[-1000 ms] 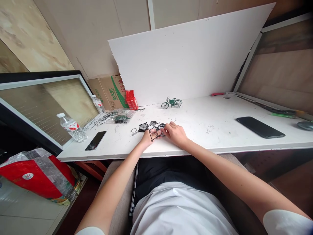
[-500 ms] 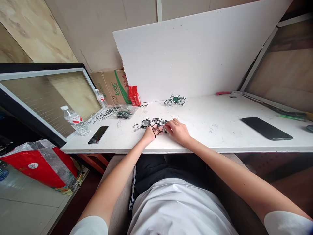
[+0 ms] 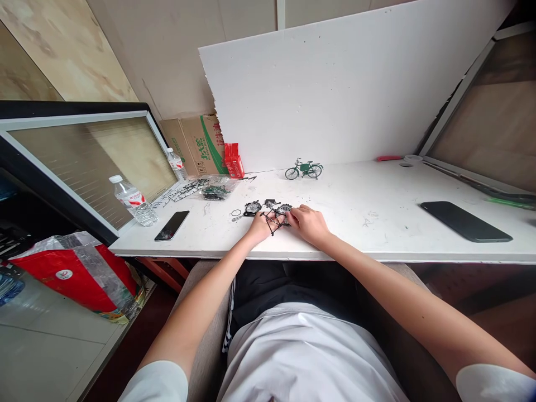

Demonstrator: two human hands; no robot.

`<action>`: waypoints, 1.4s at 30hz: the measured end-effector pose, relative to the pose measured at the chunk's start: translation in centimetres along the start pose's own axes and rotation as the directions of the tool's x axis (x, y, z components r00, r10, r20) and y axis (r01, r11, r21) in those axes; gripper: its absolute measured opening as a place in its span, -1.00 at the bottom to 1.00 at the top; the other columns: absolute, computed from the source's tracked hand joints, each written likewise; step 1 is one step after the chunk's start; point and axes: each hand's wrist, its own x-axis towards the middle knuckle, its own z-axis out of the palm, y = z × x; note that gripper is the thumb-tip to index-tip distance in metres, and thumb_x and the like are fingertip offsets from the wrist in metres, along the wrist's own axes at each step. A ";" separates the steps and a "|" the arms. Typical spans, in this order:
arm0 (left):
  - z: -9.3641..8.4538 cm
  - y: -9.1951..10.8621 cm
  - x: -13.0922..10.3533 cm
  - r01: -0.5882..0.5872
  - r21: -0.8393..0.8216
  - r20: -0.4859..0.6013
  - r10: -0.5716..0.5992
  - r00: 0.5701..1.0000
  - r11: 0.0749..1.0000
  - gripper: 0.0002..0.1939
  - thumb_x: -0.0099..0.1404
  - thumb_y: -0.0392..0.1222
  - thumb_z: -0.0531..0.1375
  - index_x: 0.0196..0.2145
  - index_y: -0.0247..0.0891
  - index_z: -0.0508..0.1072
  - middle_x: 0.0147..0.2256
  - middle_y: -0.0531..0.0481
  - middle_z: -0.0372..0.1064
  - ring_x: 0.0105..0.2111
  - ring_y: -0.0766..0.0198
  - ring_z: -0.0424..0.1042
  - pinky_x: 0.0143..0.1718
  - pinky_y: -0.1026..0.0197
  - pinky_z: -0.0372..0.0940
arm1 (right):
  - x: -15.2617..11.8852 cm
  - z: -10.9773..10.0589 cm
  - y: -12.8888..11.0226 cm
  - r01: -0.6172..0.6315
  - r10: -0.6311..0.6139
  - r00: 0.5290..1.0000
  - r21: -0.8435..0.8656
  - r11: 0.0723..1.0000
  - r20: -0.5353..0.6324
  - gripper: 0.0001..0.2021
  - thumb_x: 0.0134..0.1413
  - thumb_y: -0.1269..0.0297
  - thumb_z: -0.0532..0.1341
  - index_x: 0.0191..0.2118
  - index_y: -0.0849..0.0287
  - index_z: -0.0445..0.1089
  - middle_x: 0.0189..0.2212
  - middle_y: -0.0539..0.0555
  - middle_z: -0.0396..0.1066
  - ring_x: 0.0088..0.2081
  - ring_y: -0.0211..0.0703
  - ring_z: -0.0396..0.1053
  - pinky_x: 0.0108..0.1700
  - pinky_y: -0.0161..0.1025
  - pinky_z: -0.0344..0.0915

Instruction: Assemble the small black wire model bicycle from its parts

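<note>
My left hand [image 3: 260, 228] is closed on a small black model bicycle frame [image 3: 274, 224] near the table's front. My right hand [image 3: 309, 223] pinches at the frame's right end, where a spoked wheel [image 3: 285, 209] sits; the exact part under its fingertips is hidden. Just beyond my left hand lie a loose black wheel [image 3: 252, 207], a thin ring [image 3: 236, 213] and other small black parts. A finished-looking green model bicycle [image 3: 304, 168] stands upright farther back.
On the left are a phone [image 3: 172, 225], a water bottle [image 3: 133, 201], a clear bag of parts [image 3: 215, 191] and a red box [image 3: 233, 161]. A large dark phone [image 3: 465, 221] lies at right. A white board [image 3: 335, 95] leans behind the white table [image 3: 360, 245].
The view has shifted slightly, moving the scene a little. Both hands stay at the black bicycle frame, which has turned slightly, and its wheel shows more clearly.
</note>
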 end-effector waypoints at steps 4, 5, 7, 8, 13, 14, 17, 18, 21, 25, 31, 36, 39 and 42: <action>-0.3 -0.8 0.3 -0.007 0.009 -0.026 0.008 1.000 1.000 -0.61 0.14 0.04 0.50 -0.49 -0.25 0.45 -0.48 -0.08 0.47 -0.44 0.16 0.49 -0.33 0.16 0.36 | 0.0 -0.5 -0.3 -0.044 0.044 0.999 0.071 0.997 0.000 -0.69 0.48 0.12 0.09 -0.25 0.15 0.45 -0.37 0.14 0.51 -0.33 -0.09 0.39 -0.39 -0.18 -0.02; -0.4 -0.9 0.4 -0.008 0.016 -0.036 0.009 0.999 1.000 -0.61 0.14 0.05 0.50 -0.48 -0.25 0.45 -0.49 -0.07 0.47 -0.44 0.15 0.49 -0.34 0.17 0.36 | 0.0 -0.6 -0.3 -0.048 0.048 0.999 0.091 0.995 -0.004 -0.73 0.47 0.12 0.11 -0.20 0.14 0.45 -0.34 0.13 0.52 -0.31 -0.08 0.40 -0.38 -0.19 0.00; -0.5 -1.0 0.4 -0.017 0.046 -0.049 0.019 0.999 0.999 -0.59 0.17 0.08 0.48 -0.49 -0.23 0.42 -0.50 -0.06 0.46 -0.44 0.14 0.51 -0.34 0.17 0.35 | -0.1 -0.6 -0.3 -0.036 0.037 0.999 0.113 0.993 -0.006 -0.78 0.45 0.13 0.12 -0.15 0.13 0.43 -0.31 0.13 0.53 -0.27 -0.07 0.42 -0.37 -0.20 0.04; -0.5 -1.0 0.4 -0.025 0.063 -0.052 0.028 0.998 0.998 -0.58 0.19 0.10 0.46 -0.50 -0.22 0.40 -0.51 -0.06 0.45 -0.45 0.14 0.51 -0.35 0.17 0.35 | -0.1 -0.6 -0.3 -0.022 0.023 1.000 0.112 0.993 -0.004 -0.79 0.45 0.15 0.12 -0.15 0.13 0.43 -0.30 0.13 0.53 -0.24 -0.05 0.42 -0.37 -0.19 0.05; -0.4 -1.1 0.4 -0.035 0.097 -0.052 0.040 0.998 0.995 -0.56 0.19 0.12 0.45 -0.50 -0.22 0.39 -0.50 -0.08 0.47 -0.42 0.11 0.54 -0.34 0.17 0.38 | -0.1 -0.6 -0.2 0.013 -0.013 1.000 0.113 0.993 -0.001 -0.82 0.44 0.17 0.14 -0.07 0.14 0.41 -0.26 0.17 0.56 -0.15 0.04 0.43 -0.38 -0.17 0.08; -0.4 -1.0 0.4 -0.026 0.079 -0.049 0.030 0.998 0.997 -0.57 0.18 0.12 0.46 -0.49 -0.23 0.40 -0.48 -0.10 0.49 -0.41 0.10 0.54 -0.31 0.15 0.41 | -0.1 -0.6 -0.2 0.016 -0.016 1.000 0.120 0.993 0.000 -0.83 0.44 0.19 0.15 -0.06 0.14 0.41 -0.25 0.17 0.57 -0.14 0.04 0.43 -0.38 -0.17 0.09; -0.2 -0.6 0.2 0.005 0.009 -0.038 -0.005 0.999 1.000 -0.58 0.16 0.12 0.47 -0.42 -0.26 0.46 -0.40 -0.15 0.53 -0.37 0.08 0.56 -0.25 0.09 0.46 | -0.1 -0.5 -0.1 0.030 -0.030 1.000 0.122 0.992 0.000 -0.87 0.45 0.26 0.13 -0.08 0.12 0.41 -0.25 0.15 0.57 -0.11 0.03 0.42 -0.38 -0.16 0.09; -0.1 -0.5 0.2 0.013 -0.009 -0.038 -0.014 0.999 1.000 -0.59 0.15 0.12 0.48 -0.40 -0.27 0.48 -0.38 -0.16 0.54 -0.36 0.08 0.56 -0.24 0.08 0.47 | -0.1 -0.4 0.0 0.037 -0.038 0.999 0.115 0.993 0.000 -0.87 0.46 0.27 0.12 -0.10 0.12 0.41 -0.26 0.15 0.56 -0.11 0.03 0.42 -0.39 -0.16 0.08; 0.1 -0.1 0.1 0.019 -0.027 -0.048 -0.021 0.999 0.999 -0.60 0.12 0.09 0.49 -0.40 -0.28 0.49 -0.39 -0.14 0.52 -0.36 0.10 0.53 -0.23 0.07 0.47 | -0.1 -0.2 0.1 0.058 -0.059 0.998 0.065 0.996 0.006 -0.83 0.49 0.29 0.08 -0.14 0.12 0.40 -0.28 0.16 0.55 -0.14 0.03 0.41 -0.42 -0.15 0.02; 0.3 -0.3 0.2 -0.013 -0.032 -0.061 0.011 0.998 0.999 -0.60 0.11 0.08 0.50 -0.41 -0.27 0.47 -0.43 -0.07 0.48 -0.42 0.19 0.44 -0.31 0.14 0.41 | -0.1 0.0 0.1 0.056 -0.055 0.998 -0.004 0.998 0.033 -0.80 0.52 0.26 0.06 -0.17 0.12 0.39 -0.31 0.19 0.52 -0.19 0.04 0.39 -0.45 -0.15 -0.05; 0.5 -0.4 0.3 -0.057 -0.003 -0.041 0.057 0.998 0.998 -0.58 0.12 0.10 0.49 -0.46 -0.27 0.45 -0.52 -0.01 0.38 -0.47 0.25 0.35 -0.34 0.17 0.36 | -0.3 -0.1 0.2 0.052 -0.051 0.998 -0.025 0.998 0.025 -0.76 0.53 0.23 0.05 -0.20 0.10 0.40 -0.32 0.15 0.51 -0.24 -0.01 0.40 -0.42 -0.16 0.03; 0.9 -0.4 0.5 -0.099 0.048 -0.025 0.100 0.995 0.994 -0.57 0.10 0.07 0.50 -0.46 -0.28 0.42 -0.48 0.01 0.38 -0.46 0.32 0.25 -0.35 0.20 0.32 | -0.4 -0.1 0.5 0.019 -0.020 0.999 0.041 0.999 0.026 -0.67 0.54 0.18 0.05 -0.30 0.11 0.41 -0.34 0.09 0.49 -0.30 -0.12 0.40 -0.32 -0.21 0.12; 1.0 -0.6 0.7 -0.106 0.053 -0.037 0.108 0.993 0.993 -0.56 0.10 0.08 0.49 -0.45 -0.28 0.41 -0.45 0.00 0.37 -0.45 0.32 0.23 -0.34 0.19 0.30 | -0.4 -0.4 0.4 -0.014 0.012 0.999 0.058 0.998 0.039 -0.60 0.55 0.15 0.02 -0.35 0.11 0.40 -0.38 0.08 0.46 -0.33 -0.13 0.39 -0.31 -0.21 0.10; 1.0 -0.6 0.7 -0.118 0.074 -0.025 0.120 0.992 0.990 -0.51 0.09 0.13 0.48 -0.49 -0.26 0.35 -0.47 0.02 0.31 -0.43 0.32 0.20 -0.36 0.20 0.24 | -0.4 -0.9 0.2 -0.065 0.060 0.996 0.084 0.994 0.063 -0.68 0.50 0.13 0.07 -0.30 0.12 0.41 -0.36 0.07 0.45 -0.34 -0.14 0.37 -0.32 -0.23 0.07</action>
